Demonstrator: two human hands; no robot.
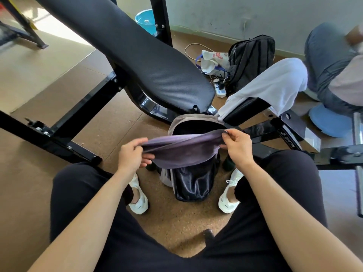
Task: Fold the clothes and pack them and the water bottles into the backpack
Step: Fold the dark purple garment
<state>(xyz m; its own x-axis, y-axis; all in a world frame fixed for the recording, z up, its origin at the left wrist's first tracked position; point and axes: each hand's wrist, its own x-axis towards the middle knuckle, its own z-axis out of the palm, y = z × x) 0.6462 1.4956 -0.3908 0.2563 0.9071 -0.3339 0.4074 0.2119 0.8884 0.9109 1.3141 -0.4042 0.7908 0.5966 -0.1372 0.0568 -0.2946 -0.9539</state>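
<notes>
A folded purple garment [182, 152] hangs stretched between my hands, right above the open mouth of the grey and black backpack [193, 181]. The backpack stands on the floor between my feet. My left hand [131, 157] pinches the garment's left end, and my right hand [238, 145] pinches its right end. A white garment [275, 85] lies draped over the black bench pad at the right. Two dark green shapes [228, 163] stand on the floor beside the backpack, mostly hidden; they may be the bottles.
A black weight bench [137, 55] slants across the left and centre. Behind it lie another black backpack [253, 59], a white bag, cables and a power strip [220, 90]. A blue basin [146, 20] stands by the wall. A seated person [334, 65] is at the far right.
</notes>
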